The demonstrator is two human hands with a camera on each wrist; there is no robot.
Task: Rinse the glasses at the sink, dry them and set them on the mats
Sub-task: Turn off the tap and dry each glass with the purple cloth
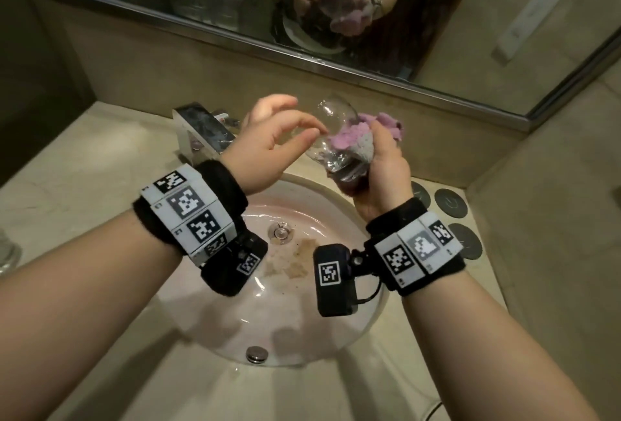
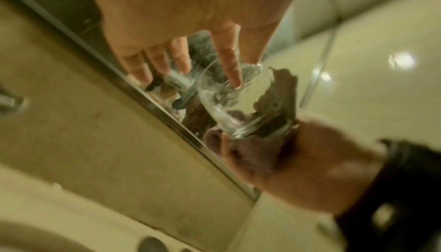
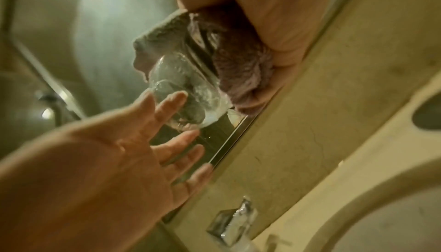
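A clear drinking glass [image 1: 332,118] is tilted over the back of the sink, held up off the counter. My right hand [image 1: 383,155] grips it near the rim together with a purple cloth [image 1: 353,138] that is stuffed partly inside and bunched behind it. My left hand [image 1: 302,118] is beside the glass with its fingers loosely spread; the fingertips [image 3: 176,95] touch the glass wall. In the left wrist view one finger [image 2: 232,67] lies on the glass [image 2: 229,108] and the cloth [image 2: 281,93] shows dark behind it.
The round sink basin [image 1: 235,330] lies below my hands, a chrome faucet [image 1: 201,131] at its back. Three dark round mats [image 1: 450,202] lie on the counter to the right. Another glass [image 1: 6,252] stands at the far left edge. A mirror [image 1: 168,0] covers the wall.
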